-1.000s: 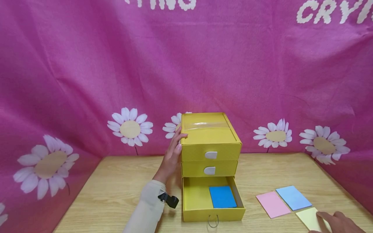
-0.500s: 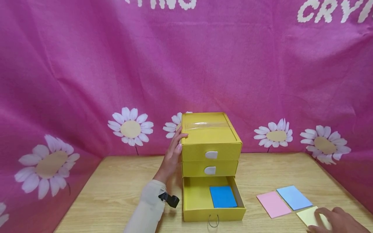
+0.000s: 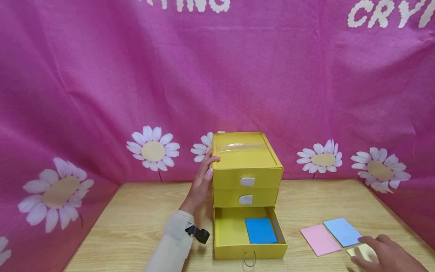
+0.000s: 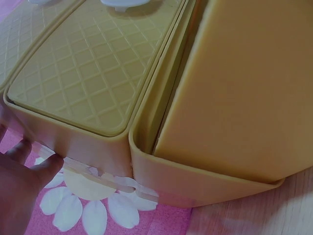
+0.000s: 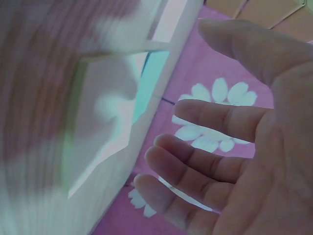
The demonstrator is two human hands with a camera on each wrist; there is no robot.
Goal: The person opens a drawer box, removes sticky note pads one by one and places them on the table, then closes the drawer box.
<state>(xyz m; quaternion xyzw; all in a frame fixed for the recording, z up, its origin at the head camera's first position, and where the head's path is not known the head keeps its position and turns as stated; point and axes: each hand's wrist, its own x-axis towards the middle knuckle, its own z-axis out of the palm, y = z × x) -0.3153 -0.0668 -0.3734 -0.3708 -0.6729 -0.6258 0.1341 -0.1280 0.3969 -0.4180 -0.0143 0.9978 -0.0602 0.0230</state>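
A yellow drawer box stands on the table, its bottom drawer pulled out. My left hand rests against the box's left side, its fingertips at the top edge. A dark blue pad of paper lies inside the drawer, on the right. Beside the box lie a pink pad, a light blue pad and a pale yellow pad. Over the yellow pad hovers my right hand, partly covering it. In the right wrist view its loosely bent fingers hold nothing and appear apart from the yellow pad.
The wooden table extends to both sides of the box. Behind it hangs a magenta cloth with printed daisies and white lettering. A wire ring hangs on the open drawer's front; the upper two drawers have white tabs.
My right hand has shifted slightly left and away from me, towards the light blue pad, and covers more of the yellow pad. The left hand and drawer box have stayed in place.
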